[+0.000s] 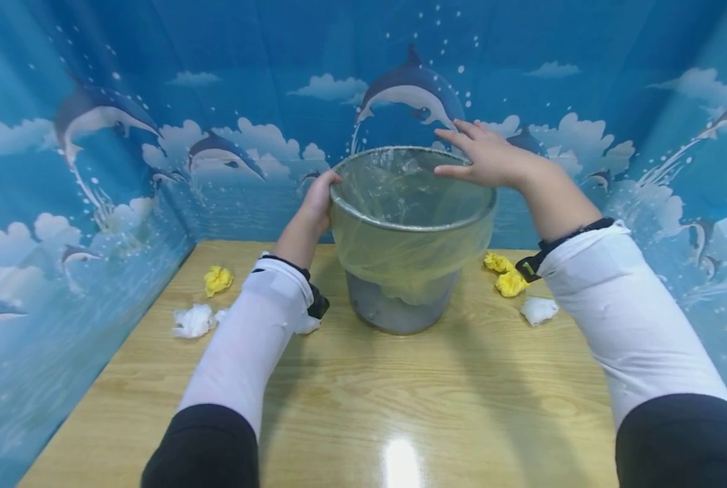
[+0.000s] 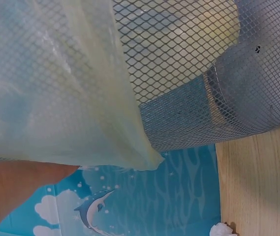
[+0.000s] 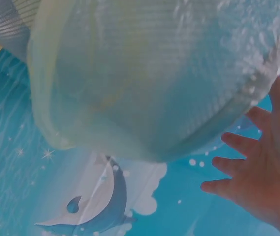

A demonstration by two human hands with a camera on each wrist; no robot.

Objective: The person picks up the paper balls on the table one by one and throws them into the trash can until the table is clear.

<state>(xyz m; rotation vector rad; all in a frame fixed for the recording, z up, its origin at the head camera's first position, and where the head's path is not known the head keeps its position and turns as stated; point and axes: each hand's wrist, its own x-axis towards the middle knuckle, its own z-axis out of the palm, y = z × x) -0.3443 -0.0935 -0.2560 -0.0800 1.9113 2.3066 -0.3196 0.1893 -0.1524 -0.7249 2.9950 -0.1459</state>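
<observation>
From where I stand, the mesh bin (image 1: 393, 318) is on the counter (image 1: 363, 400) between the person's hands, and the lining of it looks largely done: the pale yellow liner (image 1: 414, 254) drops inside and folds outward over the rim (image 1: 408, 226), hanging in a loose skirt with an uneven lower edge. What seems left is settling that film at the rim and inside. The crumpled scraps lie outside the bin: a yellow piece (image 1: 218, 280) and a white piece (image 1: 192, 322) to the left, two yellow balls (image 1: 509, 282) and a white wad (image 1: 539, 310) to the right.

The right hand (image 1: 482, 154) is wide open, fingers spread, gripping nothing; it is right by the far right of the rim, though I can't tell whether it touches. The left hand (image 1: 320, 198) is at the rim's left side, one digit at the edge; the other fingers are out of sight, so I cannot tell how closed it is or whether it has hold of anything.

The bin's floor is hidden from above. Through the mesh, film stops short of the base, but it could be the inner bag or the far fold. The left sleeve (image 1: 247, 339) covers some white scraps.
</observation>
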